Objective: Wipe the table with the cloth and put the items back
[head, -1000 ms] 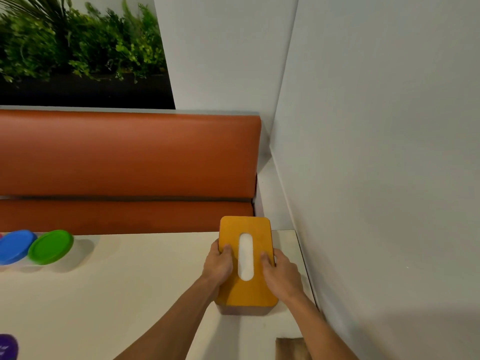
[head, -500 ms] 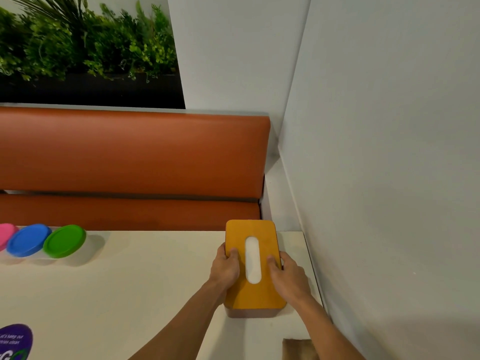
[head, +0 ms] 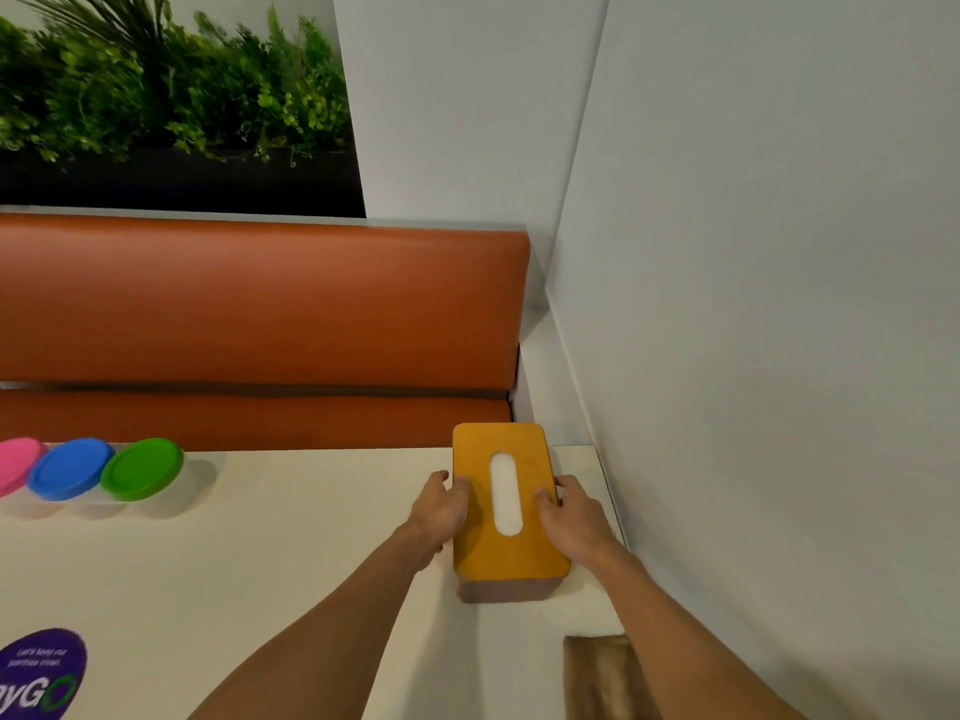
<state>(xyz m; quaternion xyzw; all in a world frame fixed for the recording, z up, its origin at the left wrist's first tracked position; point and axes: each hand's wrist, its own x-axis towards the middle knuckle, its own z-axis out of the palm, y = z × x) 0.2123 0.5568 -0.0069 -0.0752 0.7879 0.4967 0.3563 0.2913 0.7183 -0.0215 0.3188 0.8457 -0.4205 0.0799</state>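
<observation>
An orange tissue box [head: 506,553] with a white slot on top stands on the cream table [head: 260,553] near its far right corner, beside the wall. My left hand [head: 439,509] grips its left side with the thumb on the lid. My right hand [head: 574,514] grips the right side the same way. A brown cloth [head: 602,678] lies folded on the table at the near right, partly behind my right forearm.
Three round containers stand in a row at the table's far left edge: pink lid [head: 15,467], blue lid [head: 70,467], green lid [head: 141,467]. A purple sticker [head: 41,672] sits at the near left. An orange bench [head: 260,324] runs behind the table; a white wall [head: 779,356] closes the right side.
The box, held in both hands, has slid a little further toward the table's far right corner. The view has shifted, bringing the pink lid and the purple sticker into sight.
</observation>
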